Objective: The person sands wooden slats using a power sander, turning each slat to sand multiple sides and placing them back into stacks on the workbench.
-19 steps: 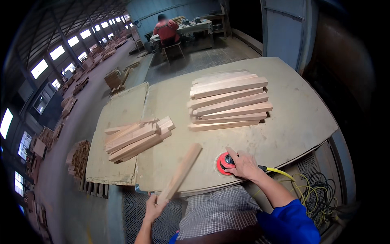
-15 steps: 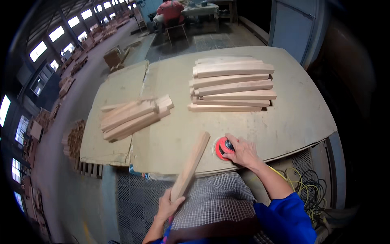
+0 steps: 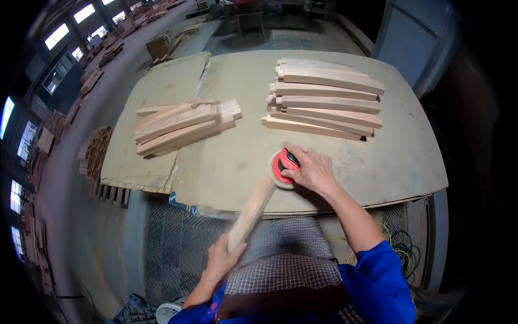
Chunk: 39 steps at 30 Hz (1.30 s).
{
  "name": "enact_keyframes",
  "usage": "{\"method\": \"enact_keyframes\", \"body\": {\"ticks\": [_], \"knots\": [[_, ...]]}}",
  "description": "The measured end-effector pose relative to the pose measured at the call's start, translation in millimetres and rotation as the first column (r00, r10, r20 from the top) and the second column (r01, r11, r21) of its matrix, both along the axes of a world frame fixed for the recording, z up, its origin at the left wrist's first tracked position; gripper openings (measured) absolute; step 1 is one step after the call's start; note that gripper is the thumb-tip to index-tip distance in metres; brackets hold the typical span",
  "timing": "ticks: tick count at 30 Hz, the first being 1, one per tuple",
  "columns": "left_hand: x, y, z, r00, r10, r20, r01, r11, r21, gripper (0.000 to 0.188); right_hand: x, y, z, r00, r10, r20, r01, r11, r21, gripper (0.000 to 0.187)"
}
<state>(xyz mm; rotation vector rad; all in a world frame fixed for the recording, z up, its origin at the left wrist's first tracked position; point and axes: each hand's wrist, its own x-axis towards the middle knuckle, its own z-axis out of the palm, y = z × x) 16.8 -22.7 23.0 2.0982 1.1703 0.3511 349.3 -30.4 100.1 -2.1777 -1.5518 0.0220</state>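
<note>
My left hand (image 3: 222, 258) is closed around the near end of a pale wooden bar (image 3: 252, 215), which slants up and right over the table's front edge. On the bar's far end rests the round pad of a red and black orbital sander (image 3: 281, 165). My right hand (image 3: 313, 170) grips the sander from above, fingers wrapped over its top. The pad hides the tip of the bar.
A board-topped table (image 3: 232, 167) carries a larger stack of wooden bars (image 3: 326, 102) at the back right and a smaller pile of bars (image 3: 186, 125) at the left. Yellow and dark hoses (image 3: 402, 254) lie on the floor at right. A wood-loaded pallet (image 3: 97, 156) stands left.
The sander has come left onto the far end of the bar; before, it sat on the table beside it. My left hand keeps its hold. The view has shifted too.
</note>
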Motion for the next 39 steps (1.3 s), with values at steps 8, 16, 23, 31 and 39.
{"method": "enact_keyframes", "body": {"ticks": [8,16,23,31,39], "knots": [[-5,21,-5,0.966,0.046,0.254,0.057,0.922,-0.383,0.042,7,8,-9,0.996,0.025,-0.082,-0.027,0.999,-0.019,0.069],[-7,36,-2,0.980,0.067,0.187,0.067,0.776,-0.628,0.039,-14,-9,-36,0.986,0.146,-0.075,-0.124,0.962,0.245,0.076],[5,16,7,0.999,-0.001,0.042,0.003,0.999,-0.047,0.045,-41,15,6,0.979,0.206,-0.010,-0.206,0.978,-0.031,0.067],[1,28,-8,0.980,0.046,0.194,0.040,0.907,-0.420,0.041,-78,-15,-4,0.952,0.304,-0.026,-0.300,0.949,0.097,0.060],[13,34,-10,0.993,0.001,0.122,0.044,0.929,-0.366,0.048,-33,-47,-43,0.985,0.152,-0.081,-0.131,0.967,0.220,0.068]]}}
